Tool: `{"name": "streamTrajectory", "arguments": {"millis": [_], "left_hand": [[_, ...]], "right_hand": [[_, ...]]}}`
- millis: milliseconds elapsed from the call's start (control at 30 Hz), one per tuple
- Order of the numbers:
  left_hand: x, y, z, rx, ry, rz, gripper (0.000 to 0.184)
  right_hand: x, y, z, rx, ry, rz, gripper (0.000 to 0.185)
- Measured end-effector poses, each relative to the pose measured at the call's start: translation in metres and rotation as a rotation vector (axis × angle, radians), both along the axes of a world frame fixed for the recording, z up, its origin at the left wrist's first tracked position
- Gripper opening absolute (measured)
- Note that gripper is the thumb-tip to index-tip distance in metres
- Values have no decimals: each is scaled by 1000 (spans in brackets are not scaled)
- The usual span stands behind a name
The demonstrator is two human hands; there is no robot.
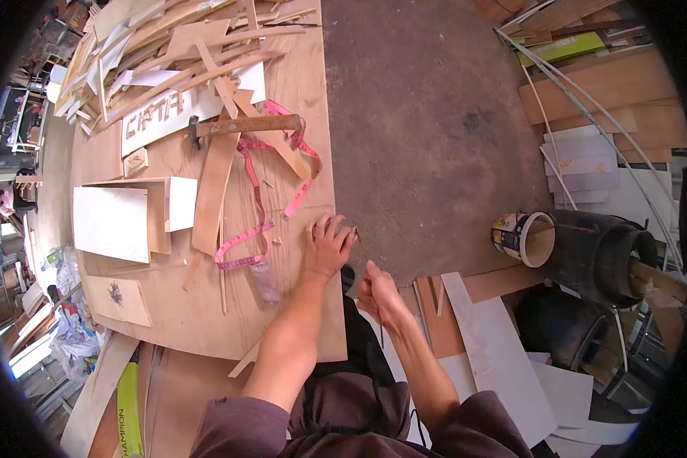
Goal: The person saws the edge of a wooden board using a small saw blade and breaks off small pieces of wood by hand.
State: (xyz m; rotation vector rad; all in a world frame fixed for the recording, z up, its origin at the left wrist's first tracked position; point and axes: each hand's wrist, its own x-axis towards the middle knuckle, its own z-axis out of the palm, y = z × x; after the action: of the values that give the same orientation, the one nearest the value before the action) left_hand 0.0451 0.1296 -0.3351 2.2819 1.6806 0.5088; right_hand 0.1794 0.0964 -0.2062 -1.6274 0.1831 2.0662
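Observation:
My left hand [330,246] rests at the right edge of the plywood table [305,320], its fingers bent over the edge; a small dark tip shows by its fingertips, too small to name. To its right and a little lower, my right hand [380,294] is closed, thumb up, beyond the table edge, and what it grips is hidden. A pink measuring tape [256,183] curls over the table left of my left hand. Above it, a hammer [244,126] with a wooden handle lies across wood strips [215,191]. A clear plastic packet [266,282] lies near my left wrist.
A white box-like piece [111,221] stands at the table's left. Scrap wood strips [183,46] are piled at the back beside a lettered white board [156,118]. On the concrete floor [427,137] to the right are a bucket [538,238], black containers [588,252] and white panels [504,359].

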Motion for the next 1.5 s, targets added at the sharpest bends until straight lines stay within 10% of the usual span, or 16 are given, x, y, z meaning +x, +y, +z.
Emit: {"name": "streamTrajectory", "arguments": {"millis": [533,867,967,1500], "left_hand": [[0,0,-4,107,-41,8,16],[-9,-13,21,109,-262,-14,25],[-15,-24,55,-487,-594,91,27],[-83,-95,303,120,-914,86,26]], "right_hand": [[-20,38,-37,150,27,-41,41],[23,-86,28,261,-256,-140,44],[24,-90,32,383,-338,-74,44],[-69,-71,218,829,-229,16,27]]}}
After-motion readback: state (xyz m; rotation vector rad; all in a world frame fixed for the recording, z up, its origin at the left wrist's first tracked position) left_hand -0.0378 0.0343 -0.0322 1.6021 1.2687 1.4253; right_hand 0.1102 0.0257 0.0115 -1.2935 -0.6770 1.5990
